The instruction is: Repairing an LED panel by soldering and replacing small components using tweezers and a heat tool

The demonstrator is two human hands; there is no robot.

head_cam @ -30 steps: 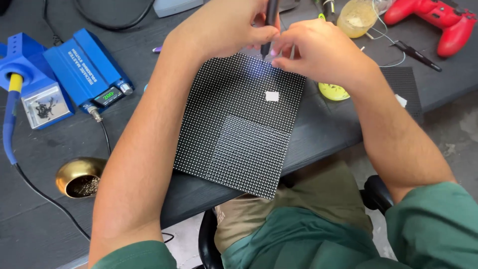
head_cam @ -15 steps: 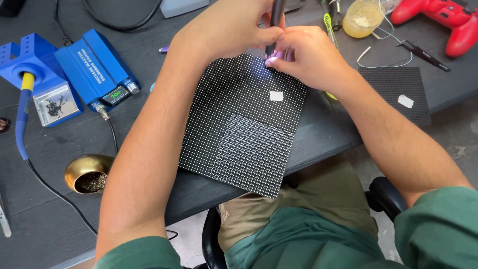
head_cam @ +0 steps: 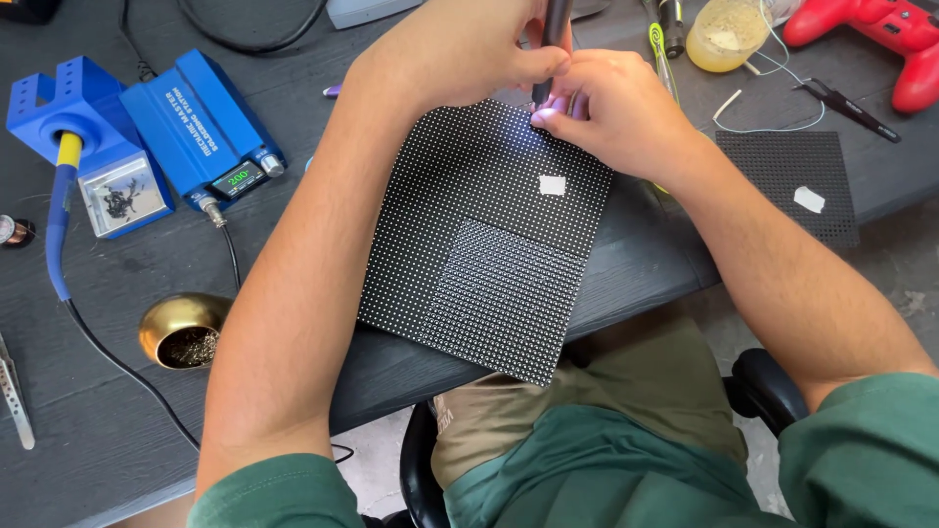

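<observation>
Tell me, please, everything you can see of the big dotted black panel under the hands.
The panel is a flat, square black board covered in a fine grid of pale dots; its lower right quarter looks lighter and denser. A small white sticker sits near its upper right. It lies turned at an angle on the dark desk, its near corner overhanging the edge. Both hands, left hand and right hand, meet at its far edge, where a dark pen-like tool touches it beside a small glow.

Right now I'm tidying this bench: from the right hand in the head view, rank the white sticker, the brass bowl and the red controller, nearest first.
From the right hand:
1. White sticker, just below it on the panel.
2. Red controller, top right corner.
3. Brass bowl, far left, near the edge.
</observation>
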